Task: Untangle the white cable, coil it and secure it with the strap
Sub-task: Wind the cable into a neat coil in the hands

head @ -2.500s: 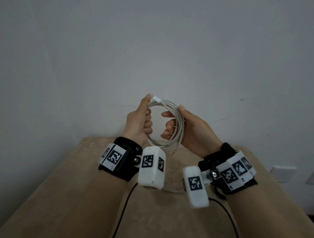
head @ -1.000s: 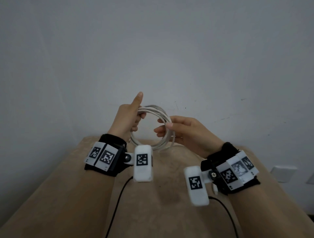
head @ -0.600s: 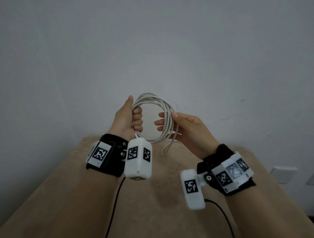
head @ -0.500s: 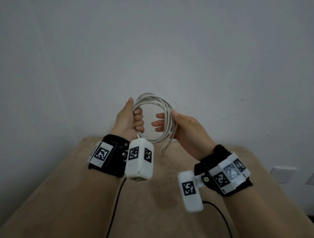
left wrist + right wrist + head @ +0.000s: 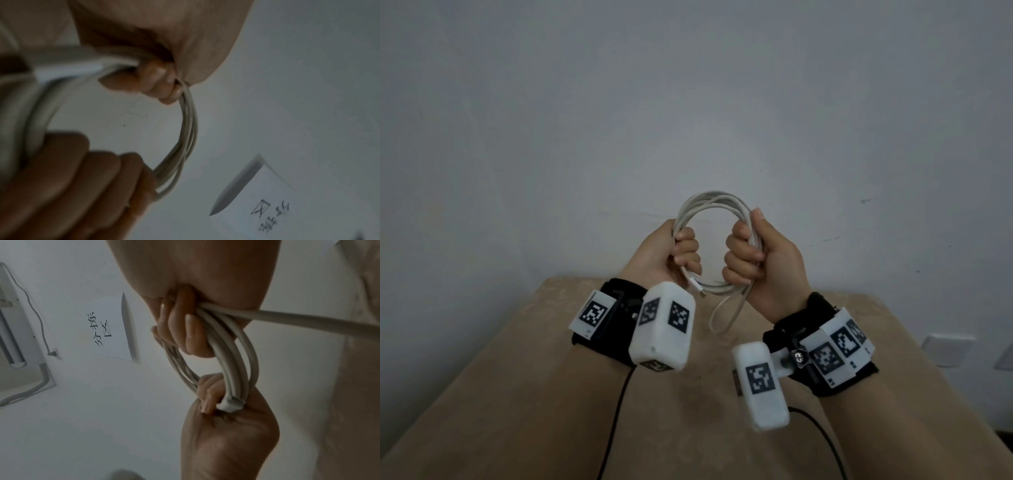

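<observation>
The white cable (image 5: pixel 714 200) is wound into a round coil and held upright in the air above the table. My left hand (image 5: pixel 685 253) grips the coil's left side, fingers curled round the strands. My right hand (image 5: pixel 743 255) grips the right side the same way, thumb up along the cable. A white plug (image 5: pixel 697 287) pokes out below the left fist, and a loose loop (image 5: pixel 722 318) hangs under the coil. The right wrist view shows the cable (image 5: pixel 232 361) running between both fists, with the plug (image 5: pixel 232 404) at my left hand. No strap is visible.
A beige table (image 5: pixel 551 394) lies below my arms, against a plain grey wall. Black camera leads (image 5: pixel 616 411) trail over the table. A wall socket (image 5: pixel 945 349) sits at the right. A paper sign (image 5: pixel 115 327) hangs on the wall.
My right hand's fingers, stretched out half a second ago, have curled tight round the coil's right side. The left hand keeps its grip, and a plug now shows below it.
</observation>
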Motion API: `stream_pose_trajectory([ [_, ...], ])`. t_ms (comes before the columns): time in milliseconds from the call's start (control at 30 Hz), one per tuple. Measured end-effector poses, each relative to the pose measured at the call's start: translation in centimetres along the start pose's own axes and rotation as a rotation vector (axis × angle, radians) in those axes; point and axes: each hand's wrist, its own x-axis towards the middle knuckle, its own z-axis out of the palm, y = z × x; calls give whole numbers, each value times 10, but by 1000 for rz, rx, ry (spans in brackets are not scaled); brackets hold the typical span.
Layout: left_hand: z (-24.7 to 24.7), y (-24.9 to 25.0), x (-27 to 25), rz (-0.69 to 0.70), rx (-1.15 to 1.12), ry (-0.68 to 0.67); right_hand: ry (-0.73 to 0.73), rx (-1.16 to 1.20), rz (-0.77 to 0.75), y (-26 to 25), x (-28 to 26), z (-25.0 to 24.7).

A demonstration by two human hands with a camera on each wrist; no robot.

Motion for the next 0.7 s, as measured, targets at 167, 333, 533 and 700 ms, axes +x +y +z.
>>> stream_pose_trajectory([
  [167, -1, 3, -8, 113, 307, -14, 11, -217, 164, -13, -3, -6],
  [333, -1, 6, -20, 135, 762, -133, -44, -524, 309, -16, -9, -5],
  [533, 12, -5, -25, 288, 981, -79, -8, -652, 246, -14, -8, -4],
  [700, 7, 1, -23, 341, 761, 42, -61, -519, 183, -21, -6, -11],
])
